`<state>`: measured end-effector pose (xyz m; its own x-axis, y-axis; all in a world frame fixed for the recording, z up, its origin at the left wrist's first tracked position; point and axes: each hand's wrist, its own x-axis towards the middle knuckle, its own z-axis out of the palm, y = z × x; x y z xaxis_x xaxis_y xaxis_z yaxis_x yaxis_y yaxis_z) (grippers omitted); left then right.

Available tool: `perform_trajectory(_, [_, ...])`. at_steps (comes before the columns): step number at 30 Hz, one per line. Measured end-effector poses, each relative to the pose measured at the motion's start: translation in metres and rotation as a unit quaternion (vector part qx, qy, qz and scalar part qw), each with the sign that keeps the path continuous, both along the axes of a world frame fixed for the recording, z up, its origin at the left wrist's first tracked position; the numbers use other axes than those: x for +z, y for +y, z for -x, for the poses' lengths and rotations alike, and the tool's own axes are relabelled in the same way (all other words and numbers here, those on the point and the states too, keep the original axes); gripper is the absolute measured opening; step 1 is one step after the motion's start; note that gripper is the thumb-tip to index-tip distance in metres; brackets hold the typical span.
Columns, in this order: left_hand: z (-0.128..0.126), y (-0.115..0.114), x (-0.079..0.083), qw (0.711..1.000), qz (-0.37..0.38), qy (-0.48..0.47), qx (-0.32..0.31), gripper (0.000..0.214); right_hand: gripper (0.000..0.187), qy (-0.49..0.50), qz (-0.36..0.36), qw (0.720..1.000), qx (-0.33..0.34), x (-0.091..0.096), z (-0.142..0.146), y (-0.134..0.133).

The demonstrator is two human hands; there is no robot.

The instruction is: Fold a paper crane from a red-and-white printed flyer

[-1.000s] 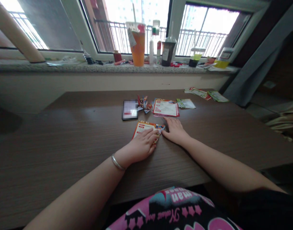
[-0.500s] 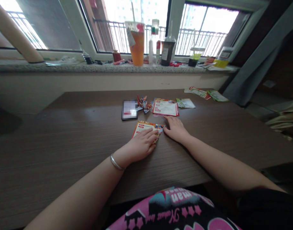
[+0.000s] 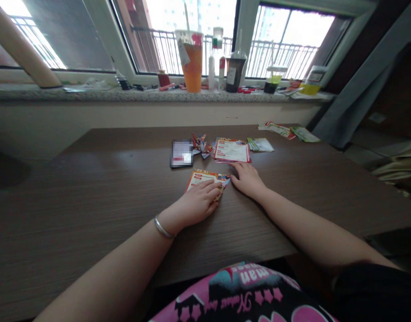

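Note:
A colourful printed paper sheet (image 3: 201, 178) lies on the brown table (image 3: 91, 197). My left hand (image 3: 197, 203) rests flat on its near part, fingers stretched over it. My right hand (image 3: 246, 179) lies flat on the table at the sheet's right edge, fingertips touching its folded corner. Behind them sit a stack of similar sheets (image 3: 232, 150), small folded paper figures (image 3: 201, 145) and a dark phone (image 3: 181, 153).
More leaflets (image 3: 261, 144) and flyers (image 3: 288, 130) lie toward the table's far right. The stone windowsill (image 3: 91, 95) carries an orange drink cup (image 3: 193, 60), a white bottle (image 3: 215, 58), a dark cup (image 3: 235, 69) and small clutter. A cardboard tube (image 3: 20, 44) leans at left.
Almost nothing has moved. My right hand shifted very slightly along the sheet's right edge; my left hand stays pressed on the paper.

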<state>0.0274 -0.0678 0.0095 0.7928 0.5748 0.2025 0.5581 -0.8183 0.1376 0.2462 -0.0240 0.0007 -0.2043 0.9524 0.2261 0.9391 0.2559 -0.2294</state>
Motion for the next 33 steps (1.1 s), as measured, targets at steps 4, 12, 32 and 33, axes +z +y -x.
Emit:
perform_trajectory(4, [-0.001, 0.001, 0.002, 1.000, 0.003, -0.015, -0.007, 0.026, 0.044, -0.001, -0.005, 1.000, -0.001, 0.000, -0.002, 0.000])
perform_trajectory(12, [-0.002, 0.000, 0.008, 0.999, 0.022, -0.035, -0.006, 0.031, 0.041, 0.004, -0.018, 1.000, 0.010, -0.004, -0.004, 0.002])
perform_trajectory(32, [0.002, 0.008, 0.008, 0.998, 0.030, -0.041, -0.046, 0.029, 0.028, 0.133, -0.026, 0.973, 0.184, 0.001, 0.000, -0.011])
perform_trajectory(33, [0.001, 0.007, 0.009, 0.998, 0.034, -0.041, -0.045, 0.028, 0.027, 0.136, -0.027, 0.973, 0.186, 0.001, 0.000, -0.011])
